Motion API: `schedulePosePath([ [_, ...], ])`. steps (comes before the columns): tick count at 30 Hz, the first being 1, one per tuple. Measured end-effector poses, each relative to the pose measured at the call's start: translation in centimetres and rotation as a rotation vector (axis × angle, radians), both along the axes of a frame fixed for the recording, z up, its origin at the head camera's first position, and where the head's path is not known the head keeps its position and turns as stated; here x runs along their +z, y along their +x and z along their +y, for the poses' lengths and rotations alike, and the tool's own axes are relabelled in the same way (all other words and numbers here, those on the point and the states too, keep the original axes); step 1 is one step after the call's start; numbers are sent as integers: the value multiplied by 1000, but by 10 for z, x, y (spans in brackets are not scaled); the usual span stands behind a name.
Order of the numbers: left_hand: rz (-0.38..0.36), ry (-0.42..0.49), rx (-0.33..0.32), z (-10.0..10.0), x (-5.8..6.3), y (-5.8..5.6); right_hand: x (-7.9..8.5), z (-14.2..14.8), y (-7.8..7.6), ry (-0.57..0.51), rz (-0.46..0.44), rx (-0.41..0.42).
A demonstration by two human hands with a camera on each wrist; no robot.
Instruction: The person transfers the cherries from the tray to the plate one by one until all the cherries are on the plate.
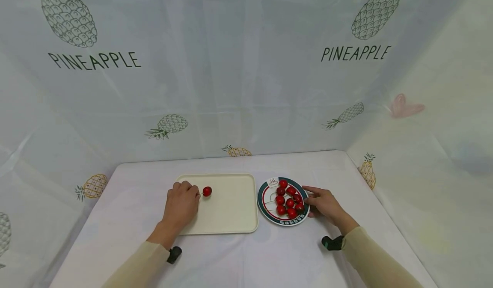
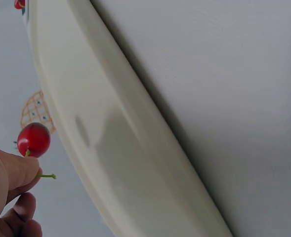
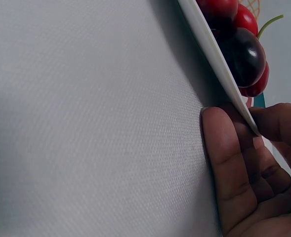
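My left hand (image 1: 182, 203) pinches a red cherry (image 1: 207, 191) by its green stem (image 2: 48, 176), above the left part of a cream rectangular tray (image 1: 227, 206). In the left wrist view the cherry hangs clear of the tray, and its shadow falls there. To the tray's right stands a round plate (image 1: 263, 206) with a dark green rim, bearing several red cherries (image 1: 289, 203), some with stems. My right hand (image 1: 325, 204) grips the plate's right edge. In the right wrist view the thumb lies over the rim and fingers are under it. One darker cherry (image 3: 243, 57) lies close to that rim.
A white cloth (image 1: 231, 258) covers the table. Behind it and at the sides hang pale curtains (image 1: 246, 87) printed with pineapples. Tray and plate stand close together, with a narrow gap between them. Each wrist carries a small black device (image 1: 332, 242).
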State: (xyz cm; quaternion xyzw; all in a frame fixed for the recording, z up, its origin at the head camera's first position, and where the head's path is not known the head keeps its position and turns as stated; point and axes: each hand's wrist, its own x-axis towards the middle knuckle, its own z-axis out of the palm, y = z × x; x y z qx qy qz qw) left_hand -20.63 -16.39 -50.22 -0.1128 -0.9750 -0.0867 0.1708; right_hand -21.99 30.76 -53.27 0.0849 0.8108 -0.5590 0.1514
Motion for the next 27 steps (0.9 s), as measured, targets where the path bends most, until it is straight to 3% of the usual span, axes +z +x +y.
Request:
schedulePosePath([
  [10,23,16,-67,45,1,-10,0,0,-1,11,-8,-9],
  [16,-13,-9,-92,78,4,-16,1,-1,-1,8,-9,-7],
  [27,-52,-15,-128,124,-2,-30,1,0,-1,-12,-7,-3],
])
